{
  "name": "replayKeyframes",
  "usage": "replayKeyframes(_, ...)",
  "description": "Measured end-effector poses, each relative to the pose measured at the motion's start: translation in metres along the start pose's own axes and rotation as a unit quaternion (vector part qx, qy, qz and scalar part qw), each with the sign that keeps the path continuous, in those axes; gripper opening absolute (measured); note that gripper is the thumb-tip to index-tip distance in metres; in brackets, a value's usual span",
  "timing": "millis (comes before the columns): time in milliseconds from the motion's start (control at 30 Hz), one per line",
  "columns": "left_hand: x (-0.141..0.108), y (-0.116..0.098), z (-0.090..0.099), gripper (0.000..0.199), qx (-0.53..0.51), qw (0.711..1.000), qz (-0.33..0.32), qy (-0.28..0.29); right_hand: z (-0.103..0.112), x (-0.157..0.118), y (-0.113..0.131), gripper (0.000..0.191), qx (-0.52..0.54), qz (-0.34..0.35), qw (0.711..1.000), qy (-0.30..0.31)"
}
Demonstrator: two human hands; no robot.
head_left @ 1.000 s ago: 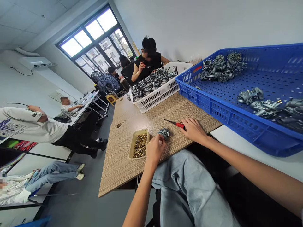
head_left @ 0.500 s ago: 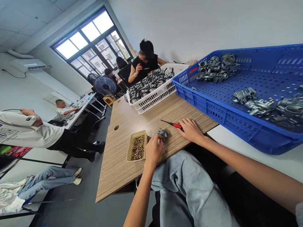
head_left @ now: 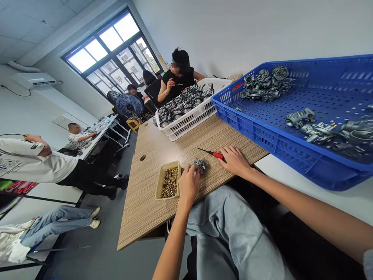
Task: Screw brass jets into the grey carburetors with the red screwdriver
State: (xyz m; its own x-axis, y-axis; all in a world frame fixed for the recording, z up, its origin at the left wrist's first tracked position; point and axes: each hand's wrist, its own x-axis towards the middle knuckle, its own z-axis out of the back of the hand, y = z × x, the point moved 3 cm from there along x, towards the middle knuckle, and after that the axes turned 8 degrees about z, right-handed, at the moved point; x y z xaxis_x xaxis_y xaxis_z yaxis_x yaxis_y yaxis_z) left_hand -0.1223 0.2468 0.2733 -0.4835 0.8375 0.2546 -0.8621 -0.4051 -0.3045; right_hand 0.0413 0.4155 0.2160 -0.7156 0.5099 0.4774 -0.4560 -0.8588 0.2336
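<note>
Your left hand (head_left: 189, 183) is curled over a small die-cast carburetor body (head_left: 199, 166), which sits on the wood-grain surface (head_left: 145, 202) toward its near edge, just beside a tan tray (head_left: 169, 163) full of brass screws (head_left: 169, 182). Your left fingers (head_left: 188, 170) touch the casting, but the back of your hand hides how firmly, so you cannot tell a grip from a light touch. Your right hand (head_left: 234, 161) rests on the surface close to the same edge, its fingers (head_left: 225, 153) relaxed and partly open against the red handle of a screwdriver (head_left: 218, 155), not wrapped around it. The screwdriver's thin shaft lies on the surface, pointing away from that hand. Toward the far end of the surface, a white plastic basket (head_left: 186, 126) is packed with dark carburetor parts (head_left: 182, 105). A blue perforated crate (head_left: 256, 142) runs along the surface's right edge, holding bare metal carburetor bodies (head_left: 266, 83) in loose groups. A co-worker (head_left: 177, 79) in a black top sits just behind the white basket, and a desk fan (head_left: 129, 105) stands farther off
</note>
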Motion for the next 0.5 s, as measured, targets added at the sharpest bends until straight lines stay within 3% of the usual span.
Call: replayKeyframes(500,-0.0009,-0.0027,-0.0029,0.021,0.025,1.0,0.017,0.001,-0.0003,0.0006,0.0002,0.027,0.005,0.0,1.0,0.001)
